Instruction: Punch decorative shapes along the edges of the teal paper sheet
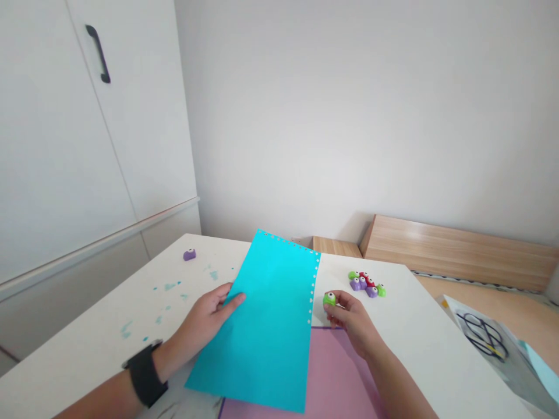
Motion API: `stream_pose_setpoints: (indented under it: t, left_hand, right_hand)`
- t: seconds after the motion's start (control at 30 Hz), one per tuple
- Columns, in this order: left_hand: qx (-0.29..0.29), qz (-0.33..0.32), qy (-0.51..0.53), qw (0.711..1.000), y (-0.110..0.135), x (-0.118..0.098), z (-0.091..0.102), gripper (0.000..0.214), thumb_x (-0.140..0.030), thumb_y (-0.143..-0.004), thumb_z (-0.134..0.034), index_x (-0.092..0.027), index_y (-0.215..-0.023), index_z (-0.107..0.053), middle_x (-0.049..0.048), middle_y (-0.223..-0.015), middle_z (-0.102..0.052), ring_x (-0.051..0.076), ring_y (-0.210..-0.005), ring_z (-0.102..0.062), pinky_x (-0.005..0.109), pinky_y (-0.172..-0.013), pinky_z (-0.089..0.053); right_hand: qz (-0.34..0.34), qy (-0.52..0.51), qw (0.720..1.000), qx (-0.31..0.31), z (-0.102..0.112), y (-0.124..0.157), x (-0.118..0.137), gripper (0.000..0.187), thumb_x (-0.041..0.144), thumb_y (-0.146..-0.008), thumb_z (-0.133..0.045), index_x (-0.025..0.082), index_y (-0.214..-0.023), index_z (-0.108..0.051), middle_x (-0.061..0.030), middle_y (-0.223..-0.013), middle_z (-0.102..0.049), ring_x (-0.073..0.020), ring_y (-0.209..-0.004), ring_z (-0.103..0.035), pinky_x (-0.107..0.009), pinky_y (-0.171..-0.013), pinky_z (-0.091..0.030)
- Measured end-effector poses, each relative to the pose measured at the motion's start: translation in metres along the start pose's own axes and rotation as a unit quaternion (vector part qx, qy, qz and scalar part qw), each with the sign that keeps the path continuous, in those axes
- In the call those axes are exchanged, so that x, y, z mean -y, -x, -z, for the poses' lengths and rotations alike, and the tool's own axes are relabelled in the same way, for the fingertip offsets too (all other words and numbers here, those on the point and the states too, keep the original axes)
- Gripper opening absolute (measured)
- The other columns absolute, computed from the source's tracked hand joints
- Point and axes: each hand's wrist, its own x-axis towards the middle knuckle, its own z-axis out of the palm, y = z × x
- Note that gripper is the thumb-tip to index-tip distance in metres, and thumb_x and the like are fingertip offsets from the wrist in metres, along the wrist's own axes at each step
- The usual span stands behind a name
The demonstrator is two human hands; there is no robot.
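My left hand (216,311) grips the left edge of a bright blue sheet of paper (271,314), thumb on top and fingers underneath. Small holes or white dots run along the sheet's top edge and upper right edge. Between the thumb and fingers of my right hand (351,320) is a small green one-eyed figure (329,299), just right of the paper and apart from it. A pink-purple mat (340,372) with a darker border lies under the paper's lower right part. Farther right sits a cluster of similar green, purple and red one-eyed figures (365,284).
A lone purple one-eyed figure (189,254) rests at the white table's (105,349) far left. Blue-green smears and specks mark the left side. White cabinets (131,116) rise at left. Beyond the right edge are a wooden headboard (449,250) and a box with black cord (483,334).
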Motion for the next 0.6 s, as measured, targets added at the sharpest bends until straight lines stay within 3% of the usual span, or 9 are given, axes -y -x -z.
stream_pose_setpoints:
  t: [0.13, 0.2, 0.37, 0.5, 0.6]
  left_hand:
    - [0.007, 0.018, 0.026, 0.999, 0.0015, -0.0024, -0.0040, 0.038, -0.051, -0.089, -0.058, -0.023, -0.114, -0.065, 0.0036, -0.110, -0.074, 0.029, -0.095, -0.068, 0.037, -0.087, -0.054]
    - [0.016, 0.023, 0.047, 0.998, 0.0022, -0.0040, -0.0055, 0.039, -0.051, -0.088, -0.059, -0.024, -0.116, -0.066, 0.0031, -0.112, -0.073, 0.029, -0.097, -0.068, 0.037, -0.087, -0.054]
    - [0.022, 0.033, 0.047, 0.998, 0.0038, -0.0051, -0.0082, 0.041, -0.052, -0.088, -0.060, -0.025, -0.118, -0.066, 0.0026, -0.116, -0.073, 0.028, -0.091, -0.069, 0.036, -0.083, -0.055]
    - [0.018, 0.022, 0.043, 0.999, 0.0042, -0.0028, -0.0095, 0.040, -0.050, -0.088, -0.060, -0.023, -0.117, -0.067, 0.0036, -0.115, -0.073, 0.028, -0.091, -0.069, 0.036, -0.083, -0.054]
    - [0.021, 0.021, 0.052, 0.998, 0.0044, -0.0028, -0.0102, 0.039, -0.050, -0.088, -0.060, -0.023, -0.116, -0.068, 0.0032, -0.114, -0.073, 0.029, -0.094, -0.069, 0.036, -0.086, -0.054]
  right_hand:
    - [-0.021, -0.054, 0.998, -0.001, -0.0035, 0.0008, 0.0035, 0.031, 0.039, -0.073, -0.079, 0.015, -0.087, -0.064, -0.0090, -0.097, -0.069, -0.0201, -0.079, -0.068, -0.026, -0.058, -0.052]
    - [-0.030, -0.081, 0.996, 0.001, -0.0042, 0.0006, 0.0041, 0.032, 0.037, -0.075, -0.078, 0.017, -0.093, -0.062, -0.0104, -0.106, -0.069, -0.0194, -0.077, -0.069, -0.026, -0.057, -0.052]
    - [-0.057, -0.142, 0.988, 0.023, -0.0024, -0.0027, 0.0005, 0.040, 0.035, -0.081, -0.072, 0.021, -0.115, -0.058, -0.0059, -0.094, -0.070, -0.0162, -0.067, -0.068, -0.025, -0.055, -0.052]
    - [-0.115, -0.198, 0.973, 0.030, 0.0011, -0.0057, -0.0012, 0.033, 0.034, -0.086, -0.063, 0.015, -0.113, -0.061, -0.0067, -0.087, -0.069, -0.0150, -0.065, -0.067, -0.025, -0.055, -0.054]
    - [-0.146, -0.213, 0.966, 0.021, 0.0044, -0.0064, 0.0001, 0.027, 0.027, -0.085, -0.062, 0.011, -0.107, -0.064, -0.0086, -0.090, -0.069, -0.0157, -0.071, -0.070, -0.025, -0.065, -0.058]
